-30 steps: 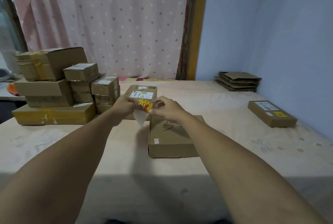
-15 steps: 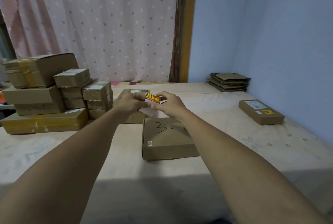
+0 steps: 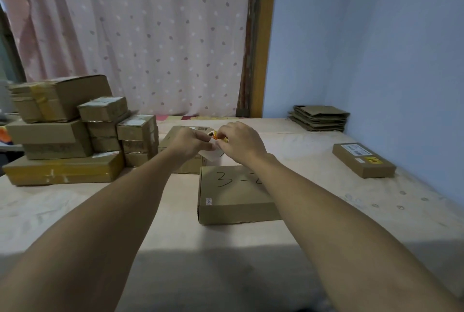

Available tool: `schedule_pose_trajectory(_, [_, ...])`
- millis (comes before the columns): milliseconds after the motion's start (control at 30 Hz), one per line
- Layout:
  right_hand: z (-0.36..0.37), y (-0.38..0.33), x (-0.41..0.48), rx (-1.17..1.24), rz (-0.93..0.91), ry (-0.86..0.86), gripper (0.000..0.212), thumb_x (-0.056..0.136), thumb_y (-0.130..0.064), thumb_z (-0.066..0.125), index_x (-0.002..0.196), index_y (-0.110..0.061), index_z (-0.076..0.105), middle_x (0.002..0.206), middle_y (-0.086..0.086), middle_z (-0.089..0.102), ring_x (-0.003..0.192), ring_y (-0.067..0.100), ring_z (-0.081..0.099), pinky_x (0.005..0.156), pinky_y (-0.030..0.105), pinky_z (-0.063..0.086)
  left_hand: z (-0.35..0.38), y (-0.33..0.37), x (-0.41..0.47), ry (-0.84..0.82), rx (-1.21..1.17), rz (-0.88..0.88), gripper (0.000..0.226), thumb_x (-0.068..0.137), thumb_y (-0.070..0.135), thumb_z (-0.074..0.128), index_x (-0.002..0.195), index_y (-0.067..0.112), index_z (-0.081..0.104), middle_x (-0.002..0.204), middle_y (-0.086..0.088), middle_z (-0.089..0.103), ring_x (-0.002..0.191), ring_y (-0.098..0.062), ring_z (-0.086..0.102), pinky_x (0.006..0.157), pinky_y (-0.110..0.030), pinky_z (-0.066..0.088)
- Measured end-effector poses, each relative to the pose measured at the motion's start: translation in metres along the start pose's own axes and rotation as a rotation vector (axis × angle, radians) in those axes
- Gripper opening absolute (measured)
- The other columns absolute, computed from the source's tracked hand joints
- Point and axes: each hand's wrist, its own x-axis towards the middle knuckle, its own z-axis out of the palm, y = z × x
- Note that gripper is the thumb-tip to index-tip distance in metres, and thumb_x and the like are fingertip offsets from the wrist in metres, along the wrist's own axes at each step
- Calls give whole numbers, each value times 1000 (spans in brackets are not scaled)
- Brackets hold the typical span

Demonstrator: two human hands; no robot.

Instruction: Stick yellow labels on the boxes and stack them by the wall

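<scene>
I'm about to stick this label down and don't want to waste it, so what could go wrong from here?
The yellow label, pinched by the right hand beside the white backing that the left hand holds, may curl and stick to a fingertip or to itself. Placed carelessly on the flat box below, it could cover the handwritten marking.

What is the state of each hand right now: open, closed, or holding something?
Left hand: closed, holding the white backing strip.
Right hand: closed, pinching the yellow label.
</scene>
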Motion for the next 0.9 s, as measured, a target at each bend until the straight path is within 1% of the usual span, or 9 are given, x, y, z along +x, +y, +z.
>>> schedule_pose_trajectory(67, [0,0,-2,-12,-12,6,24,100,-34,59,112,-18,72,112,2,71,103,22,60,75,27,38,-1,0,0,-2,8,-7,18,81,8,82,98,4,81,70,0,64,69,-16,48,54,-23,38])
schedule_pose_trajectory(167, [-1,-1,-2,-26,-29,-7,31,99,-41,59,115,-17,71,113,2,71,105,23,60,75,29,38,1,1,-2,-18,67,15,19,82,4,78,100,4,81,72,1,66,66,-13,49,47,-15,37])
schedule_pose_trajectory(267, [0,0,-1,-32,-27,-30,32,98,-44,61,114,-19,71,114,2,71,105,23,59,75,28,38,4,2,-4,-15,113,56,20,83,2,76,103,1,80,76,0,68,67,-10,50,50,-10,38])
schedule_pose_trajectory(367, [-1,3,0,-22,-26,-34,28,100,-40,60,112,-18,73,112,2,72,103,22,60,75,28,38,7,4,-5,-1,141,97,20,84,4,77,103,1,80,83,-12,71,73,-14,53,54,-10,40])
schedule_pose_trajectory(433, [-2,3,0,-22,-36,-28,28,101,-37,58,112,-17,74,111,3,73,101,22,61,74,28,39,7,6,-5,11,141,103,18,85,6,78,101,-1,80,86,-17,70,71,-14,51,53,-8,39])
schedule_pose_trajectory(500, [-1,2,-1,6,-27,-20,27,100,-37,59,111,-18,75,109,3,74,99,22,62,73,28,39,7,7,-4,9,146,104,17,86,8,78,100,0,80,83,-14,68,70,-14,51,52,-7,39])
schedule_pose_trajectory(633, [0,2,-3,101,37,-26,23,96,-39,65,107,-22,78,105,0,75,93,20,62,70,27,38,6,6,-6,-12,202,101,19,86,8,77,103,1,80,84,-7,67,77,-16,53,60,-17,40])
schedule_pose_trajectory(800, [-3,7,-5,163,124,-53,20,96,-31,62,105,-24,79,106,-2,75,96,23,62,71,28,39,7,4,-8,2,175,88,21,81,5,81,102,-2,79,86,-10,68,67,-8,51,49,-5,36])
schedule_pose_trajectory(900, [-4,8,-7,158,161,-46,19,95,-29,61,102,-23,79,102,-1,75,93,24,62,70,31,46,9,4,-7,14,161,68,21,81,6,82,101,0,79,79,-2,66,66,-6,49,47,-5,35])
